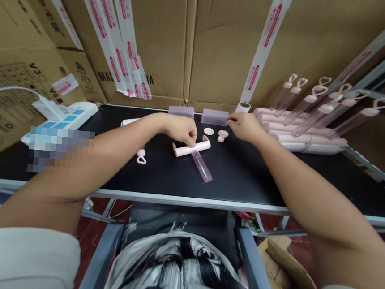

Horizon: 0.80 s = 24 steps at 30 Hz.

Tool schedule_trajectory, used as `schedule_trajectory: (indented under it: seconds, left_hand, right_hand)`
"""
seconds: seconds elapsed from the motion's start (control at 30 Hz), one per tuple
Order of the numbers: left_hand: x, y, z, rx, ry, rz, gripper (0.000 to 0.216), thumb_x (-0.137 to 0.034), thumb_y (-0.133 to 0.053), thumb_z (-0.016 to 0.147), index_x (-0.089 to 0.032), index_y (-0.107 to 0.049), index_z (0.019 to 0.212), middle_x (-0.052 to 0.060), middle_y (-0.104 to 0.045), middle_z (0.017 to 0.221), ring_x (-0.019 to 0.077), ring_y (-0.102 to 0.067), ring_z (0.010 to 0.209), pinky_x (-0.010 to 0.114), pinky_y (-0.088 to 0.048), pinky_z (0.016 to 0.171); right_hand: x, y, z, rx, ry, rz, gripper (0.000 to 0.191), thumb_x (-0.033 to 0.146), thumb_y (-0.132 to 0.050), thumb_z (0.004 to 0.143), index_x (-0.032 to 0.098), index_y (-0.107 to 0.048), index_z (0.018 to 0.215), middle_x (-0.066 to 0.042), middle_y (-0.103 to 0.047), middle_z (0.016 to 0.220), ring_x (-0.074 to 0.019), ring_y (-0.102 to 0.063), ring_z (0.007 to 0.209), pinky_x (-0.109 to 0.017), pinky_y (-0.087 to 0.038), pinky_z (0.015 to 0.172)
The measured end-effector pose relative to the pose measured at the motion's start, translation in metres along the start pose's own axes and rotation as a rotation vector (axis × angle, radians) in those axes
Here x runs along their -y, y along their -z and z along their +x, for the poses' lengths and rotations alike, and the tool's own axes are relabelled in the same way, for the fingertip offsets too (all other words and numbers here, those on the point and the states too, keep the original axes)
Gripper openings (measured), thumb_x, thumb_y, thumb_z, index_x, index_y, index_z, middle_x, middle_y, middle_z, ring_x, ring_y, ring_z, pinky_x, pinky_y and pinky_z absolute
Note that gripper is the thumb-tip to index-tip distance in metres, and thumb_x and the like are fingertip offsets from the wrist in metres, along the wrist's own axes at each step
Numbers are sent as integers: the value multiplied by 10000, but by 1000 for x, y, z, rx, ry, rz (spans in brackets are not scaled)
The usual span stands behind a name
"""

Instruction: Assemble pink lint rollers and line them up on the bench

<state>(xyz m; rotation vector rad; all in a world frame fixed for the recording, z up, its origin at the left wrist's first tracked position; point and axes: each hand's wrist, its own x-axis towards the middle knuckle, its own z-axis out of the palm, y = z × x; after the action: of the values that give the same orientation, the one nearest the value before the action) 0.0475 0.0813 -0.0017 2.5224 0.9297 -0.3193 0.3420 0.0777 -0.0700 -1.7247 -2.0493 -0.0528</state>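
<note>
My left hand [182,128] is closed, thumb and finger pinched on a pale pink half-tube shell [185,151] with upturned ends. A clear lilac tube [202,167] juts from the shell toward the table's front edge. My right hand [246,126] pinches the right end of a translucent lilac plastic panel [214,117] at the back of the table. Left of it stands a similar lilac panel [181,111]. Between my hands lie a round pink disc [209,131] and small pink caps [223,136]. A pink heart-shaped loop [141,160] lies below my left forearm, its other end partly hidden.
Pink rolls with clear tubes and heart loops are stacked on the right [310,128]. A white cardboard tube [243,107] stands behind my right hand. A power strip [68,118] with a white cable is at left. Cardboard walls [215,43] close off the back of the black table [243,180].
</note>
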Motion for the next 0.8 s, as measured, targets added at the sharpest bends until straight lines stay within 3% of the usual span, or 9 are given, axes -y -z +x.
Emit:
schedule_trajectory:
  seconds: [0.17, 0.3, 0.4, 0.5, 0.6, 0.8]
  left_hand:
    - [2, 16, 3, -163, -87, 45, 146, -357, -676, 837, -220, -727, 832, 24, -726, 845, 177, -627, 756, 298, -400, 694]
    - [-8, 24, 7, -189, -146, 122, 178, -384, -600, 934, -219, -658, 904, 35, -712, 876, 188, -626, 771, 310, -415, 729]
    - [-12, 23, 8, -242, -158, 115, 209, -401, -566, 978, -213, -654, 961, 49, -716, 920, 206, -648, 830, 324, -441, 783]
    - [-15, 17, 2, -384, -145, -49, 214, -391, -605, 999, -203, -655, 1087, 61, -734, 985, 205, -690, 884, 330, -493, 835]
    - [-23, 11, -15, -491, -123, -290, 409, -421, -721, 989, -233, -606, 1334, 78, -766, 1106, 202, -747, 962, 335, -548, 872]
    - [-43, -5, -57, -266, -119, -543, 555, -619, -689, 1024, -296, -609, 1468, 99, -807, 1096, 222, -812, 933, 364, -611, 845]
  right_hand:
    - [14, 14, -9, 43, 6, 414, 375, 511, -593, 1025, 197, -782, 942, -96, -813, 913, -234, -720, 747, -361, -561, 695]
    - [28, 17, -16, 160, 54, 739, 660, 817, -709, 894, 229, -763, 1188, -83, -803, 1017, -197, -668, 679, -326, -514, 550]
    - [38, 18, -21, 190, 47, 839, 808, 889, -799, 776, 229, -734, 1237, -74, -799, 983, -190, -654, 681, -317, -524, 560]
    - [48, 24, -27, 248, 63, 898, 752, 914, -778, 778, 214, -733, 1047, -82, -785, 923, -194, -664, 698, -316, -535, 588]
    - [60, 34, -36, 344, 164, 911, 676, 876, -783, 812, 221, -730, 972, -64, -754, 868, -192, -668, 709, -315, -545, 628]
    - [85, 46, -55, 199, 493, 886, 542, 774, -746, 924, 250, -758, 1061, -58, -761, 1002, -228, -700, 918, -363, -575, 889]
